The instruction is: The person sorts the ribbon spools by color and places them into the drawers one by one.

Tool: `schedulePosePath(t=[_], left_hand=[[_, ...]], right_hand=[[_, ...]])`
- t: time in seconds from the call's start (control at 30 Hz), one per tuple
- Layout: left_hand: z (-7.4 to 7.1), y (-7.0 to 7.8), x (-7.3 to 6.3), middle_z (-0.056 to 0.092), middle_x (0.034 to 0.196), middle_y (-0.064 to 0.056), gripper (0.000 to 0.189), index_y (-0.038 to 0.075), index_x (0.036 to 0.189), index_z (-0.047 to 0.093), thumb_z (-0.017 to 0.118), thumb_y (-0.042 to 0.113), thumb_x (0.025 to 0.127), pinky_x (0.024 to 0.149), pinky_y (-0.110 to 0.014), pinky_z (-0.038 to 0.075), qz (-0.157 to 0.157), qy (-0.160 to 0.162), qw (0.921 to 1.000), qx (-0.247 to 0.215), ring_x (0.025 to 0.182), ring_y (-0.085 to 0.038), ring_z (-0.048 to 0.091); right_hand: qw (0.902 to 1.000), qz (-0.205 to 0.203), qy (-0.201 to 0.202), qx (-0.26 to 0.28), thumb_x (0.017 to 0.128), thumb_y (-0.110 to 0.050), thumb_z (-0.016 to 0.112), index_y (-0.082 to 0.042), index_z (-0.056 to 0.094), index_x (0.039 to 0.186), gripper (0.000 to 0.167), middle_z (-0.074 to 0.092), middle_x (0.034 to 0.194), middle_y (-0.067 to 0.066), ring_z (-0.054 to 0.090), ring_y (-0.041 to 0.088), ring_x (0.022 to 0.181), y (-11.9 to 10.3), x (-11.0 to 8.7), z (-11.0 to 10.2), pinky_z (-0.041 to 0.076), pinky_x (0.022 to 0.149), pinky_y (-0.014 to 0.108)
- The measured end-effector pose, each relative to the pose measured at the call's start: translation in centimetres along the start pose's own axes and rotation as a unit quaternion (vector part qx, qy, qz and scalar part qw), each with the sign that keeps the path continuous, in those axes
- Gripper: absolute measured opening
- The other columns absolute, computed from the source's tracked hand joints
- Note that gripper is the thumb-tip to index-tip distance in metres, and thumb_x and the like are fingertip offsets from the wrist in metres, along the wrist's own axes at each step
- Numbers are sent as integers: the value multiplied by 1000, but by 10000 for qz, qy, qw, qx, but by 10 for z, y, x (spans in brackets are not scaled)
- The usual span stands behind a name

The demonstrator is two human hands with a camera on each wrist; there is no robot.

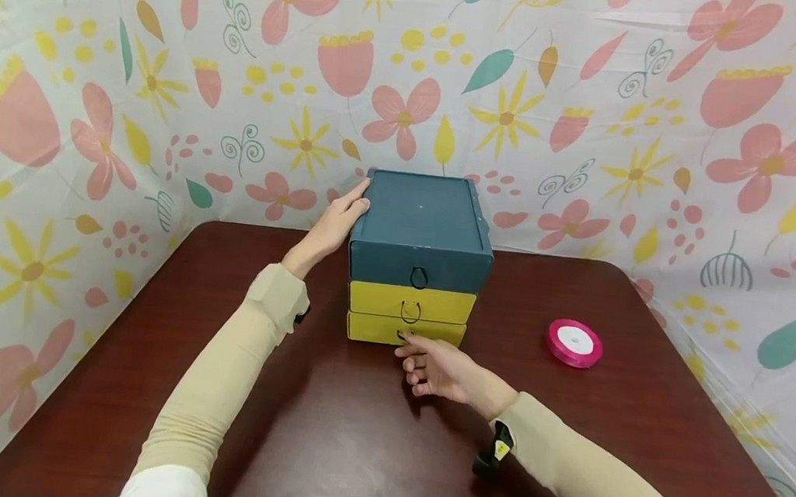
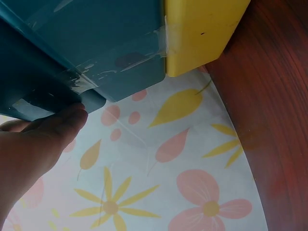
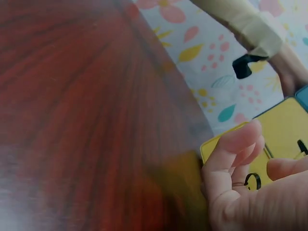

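Observation:
A small drawer box stands on the table, with a blue drawer (image 1: 414, 265) on top of a middle yellow drawer (image 1: 373, 298) and a bottom yellow drawer (image 1: 372, 328). Each front carries a thin black loop pull. My left hand (image 1: 335, 220) rests against the blue casing's upper left edge; in the left wrist view its fingers (image 2: 72, 120) touch the casing. My right hand (image 1: 441, 367) is at the bottom drawer's pull, fingers loosely bent. The right wrist view shows the black loop (image 3: 253, 181) near the fingers, with thumb and fingers apart. All drawers look closed.
A pink ribbon roll (image 1: 574, 343) with a white centre lies on the brown table (image 1: 327, 430), to the right of the box. Behind the table hangs a flower-patterned cloth (image 1: 565, 82), close to the back of the box.

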State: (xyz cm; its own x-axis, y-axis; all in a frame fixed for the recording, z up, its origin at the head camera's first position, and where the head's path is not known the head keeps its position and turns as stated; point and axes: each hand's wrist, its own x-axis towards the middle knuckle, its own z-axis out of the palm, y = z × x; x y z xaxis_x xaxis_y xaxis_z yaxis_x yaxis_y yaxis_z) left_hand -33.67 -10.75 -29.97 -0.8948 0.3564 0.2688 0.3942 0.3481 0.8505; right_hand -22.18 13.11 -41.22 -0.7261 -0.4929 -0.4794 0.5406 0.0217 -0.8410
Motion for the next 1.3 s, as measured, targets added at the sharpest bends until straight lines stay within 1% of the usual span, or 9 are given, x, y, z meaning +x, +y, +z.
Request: schedulePosePath(t=[0.17, 0.37, 0.47, 0.53, 0.7, 0.73, 0.83, 1.07, 1.3], left_hand=[[1, -1, 1, 10, 164, 5, 56, 24, 157, 13, 29, 38, 105, 121, -46, 19, -144, -124, 9998, -64, 151, -19, 14], [1, 0, 7, 7, 164, 1, 55, 22, 157, 12, 29, 34, 106, 121, -47, 17, -159, -235, 9995, -156, 152, -22, 11], [2, 2, 6, 9, 164, 1, 55, 26, 156, 12, 29, 36, 105, 121, -46, 18, -141, -195, 9997, -109, 151, -21, 13], [2, 3, 5, 20, 162, -4, 55, 28, 156, 14, 30, 39, 105, 121, -45, 21, -89, -141, 9998, -63, 150, -20, 17], [3, 3, 5, 26, 160, -4, 56, 26, 156, 15, 30, 41, 104, 119, -45, 24, 95, -37, 9999, 24, 148, -20, 25], [4, 3, 5, 19, 162, 1, 56, 25, 157, 16, 30, 40, 104, 119, -45, 24, 117, -31, 9999, 29, 148, -21, 25], [3, 2, 5, 16, 163, 3, 57, 23, 157, 16, 30, 40, 104, 119, -45, 24, 124, -27, 9999, 15, 148, -22, 24], [0, 1, 4, 12, 163, 4, 56, 23, 157, 14, 30, 38, 105, 121, -45, 21, -4, -78, 9999, -133, 150, -20, 18], [-4, 3, 2, 10, 164, 0, 55, 17, 157, 13, 30, 30, 106, 121, -45, 19, -88, -139, 9998, -146, 151, -22, 14]], right_hand=[[9983, 133, -122, 550, 104, -34, 39, 0, 51, 120, 39, 49, 70, -5, 40, 8, 59, -1, 15, -3, 40, 54, 19], [9946, 19, -237, 1009, 106, -24, 36, -3, 56, 108, 29, 49, 69, -4, 41, 6, 58, 1, 24, -4, 40, 53, 14], [9946, -141, -213, 1003, 106, -21, 36, -6, 59, 101, 27, 49, 68, -4, 41, 6, 57, 2, 25, -3, 38, 53, 14], [9945, -210, -205, 1003, 106, -21, 36, -7, 59, 99, 27, 49, 68, -4, 41, 5, 57, 3, 25, -2, 38, 52, 14], [9944, -223, -166, 1019, 106, -21, 36, -9, 61, 96, 29, 51, 66, -5, 43, 4, 56, 6, 21, -1, 40, 51, 13], [9945, -214, -160, 1016, 106, -21, 37, -9, 61, 96, 29, 51, 65, -5, 43, 4, 56, 7, 20, -1, 40, 51, 13], [9952, -192, -179, 945, 106, -21, 37, -9, 61, 96, 28, 52, 63, -6, 44, 4, 55, 10, 17, 2, 39, 50, 13], [9966, -217, -343, 717, 105, -21, 38, -10, 61, 97, 27, 54, 62, -8, 43, 3, 55, 20, 7, 9, 38, 50, 14], [9975, -174, -369, 580, 105, -20, 40, -9, 61, 98, 25, 51, 64, -8, 41, 2, 56, 31, -4, 18, 36, 48, 13]])
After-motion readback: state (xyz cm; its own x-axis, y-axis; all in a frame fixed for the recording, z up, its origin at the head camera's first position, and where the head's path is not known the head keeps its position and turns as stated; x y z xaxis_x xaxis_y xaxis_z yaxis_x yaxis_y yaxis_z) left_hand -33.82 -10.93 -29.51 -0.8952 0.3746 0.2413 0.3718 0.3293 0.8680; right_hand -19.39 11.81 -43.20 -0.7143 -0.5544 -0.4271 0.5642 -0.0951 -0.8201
